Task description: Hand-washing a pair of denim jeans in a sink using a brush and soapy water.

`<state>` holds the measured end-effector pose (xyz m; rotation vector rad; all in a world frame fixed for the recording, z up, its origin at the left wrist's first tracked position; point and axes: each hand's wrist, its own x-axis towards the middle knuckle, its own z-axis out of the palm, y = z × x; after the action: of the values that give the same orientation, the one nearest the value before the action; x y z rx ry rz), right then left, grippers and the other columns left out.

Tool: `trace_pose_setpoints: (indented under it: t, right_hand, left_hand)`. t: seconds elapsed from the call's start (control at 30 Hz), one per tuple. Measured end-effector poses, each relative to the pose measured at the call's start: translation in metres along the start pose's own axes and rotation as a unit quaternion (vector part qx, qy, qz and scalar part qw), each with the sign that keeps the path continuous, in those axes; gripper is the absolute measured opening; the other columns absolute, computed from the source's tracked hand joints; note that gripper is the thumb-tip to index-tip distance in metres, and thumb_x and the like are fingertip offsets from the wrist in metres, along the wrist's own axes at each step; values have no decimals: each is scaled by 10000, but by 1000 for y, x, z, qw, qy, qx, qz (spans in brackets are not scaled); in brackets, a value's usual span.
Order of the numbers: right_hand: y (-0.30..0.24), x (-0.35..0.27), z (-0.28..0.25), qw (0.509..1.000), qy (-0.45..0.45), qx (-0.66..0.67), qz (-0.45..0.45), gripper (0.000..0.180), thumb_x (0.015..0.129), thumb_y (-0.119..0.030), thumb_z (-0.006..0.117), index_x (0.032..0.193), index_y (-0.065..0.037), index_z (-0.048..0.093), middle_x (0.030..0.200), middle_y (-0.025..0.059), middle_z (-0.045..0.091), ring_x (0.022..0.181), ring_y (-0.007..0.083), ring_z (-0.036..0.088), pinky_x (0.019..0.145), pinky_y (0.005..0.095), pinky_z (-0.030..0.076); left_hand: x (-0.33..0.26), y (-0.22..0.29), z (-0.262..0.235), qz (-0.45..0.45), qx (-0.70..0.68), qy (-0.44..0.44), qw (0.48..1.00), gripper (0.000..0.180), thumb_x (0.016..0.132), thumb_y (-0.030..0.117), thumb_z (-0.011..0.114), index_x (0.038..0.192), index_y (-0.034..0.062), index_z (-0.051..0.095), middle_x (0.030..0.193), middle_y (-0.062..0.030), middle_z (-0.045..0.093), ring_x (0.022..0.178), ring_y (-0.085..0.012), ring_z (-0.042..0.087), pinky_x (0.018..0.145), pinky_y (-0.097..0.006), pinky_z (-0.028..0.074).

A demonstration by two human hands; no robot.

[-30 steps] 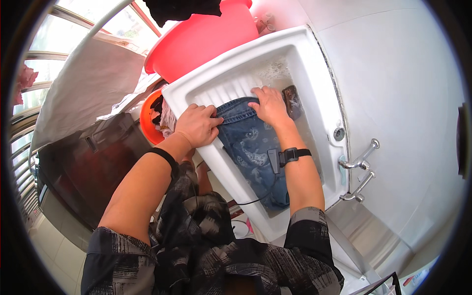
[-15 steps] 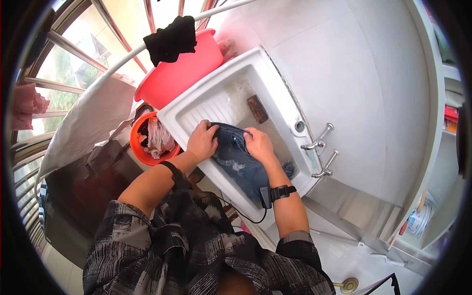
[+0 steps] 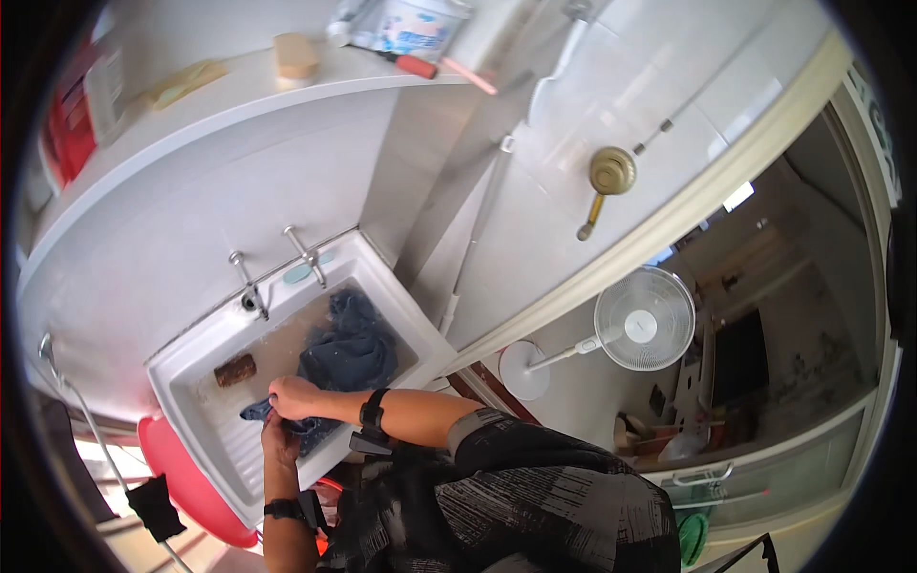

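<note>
white sink [image 3: 196,368]: blue denim garment [image 3: 349,349] inside; left hand [image 3: 279,441] and right hand [image 3: 294,396] both clenched on its end.

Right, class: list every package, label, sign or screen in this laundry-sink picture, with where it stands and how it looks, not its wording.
Red package: far left on the white shelf above the sink, upright, red with a pale printed panel.
White tub: on the shelf's top middle, rounded, white with a blue printed label.
No screen or sign shows clearly.
</note>
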<state>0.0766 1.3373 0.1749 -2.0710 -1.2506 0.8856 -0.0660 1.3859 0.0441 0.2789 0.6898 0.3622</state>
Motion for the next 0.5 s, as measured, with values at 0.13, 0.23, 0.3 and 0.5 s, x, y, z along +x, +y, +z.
trace_pose_setpoints:
  t: [0.13,0.23,0.3,0.5]
  right_hand:
    - [35,7,-24,993,104,15,50,263,929,-187,607,969,43,728,887,299,714,885,462,709,827,516,556]
    - [39,8,-50,989,136,22,63,252,910,-154,590,909,62,719,844,317,703,862,467,715,810,520,564]
    - [5,-10,-63,983,21,109,146,225,871,-116,587,870,70,713,823,329,697,863,469,719,823,524,563]
    - [6,1,-75,986,105,-102,82,242,790,-111,610,963,-4,742,1007,267,726,1015,446,699,893,524,556]
  left_hand:
    - [-11,9,52,51,215,66,973,137,951,89,614,1062,166,593,1045,-42,714,916,-201,685,701,-360,527]
    - [-15,36,45,29,287,111,951,211,905,35,551,1044,188,590,887,-24,662,700,-148,616,537,-296,452]
    - [-33,53,0,12,333,167,928,207,881,36,507,1013,174,588,841,-29,636,604,-143,554,475,-292,419]
    - [-89,77,49,78,491,240,834,450,886,108,464,1282,26,662,792,-87,643,608,-169,598,489,-342,546]
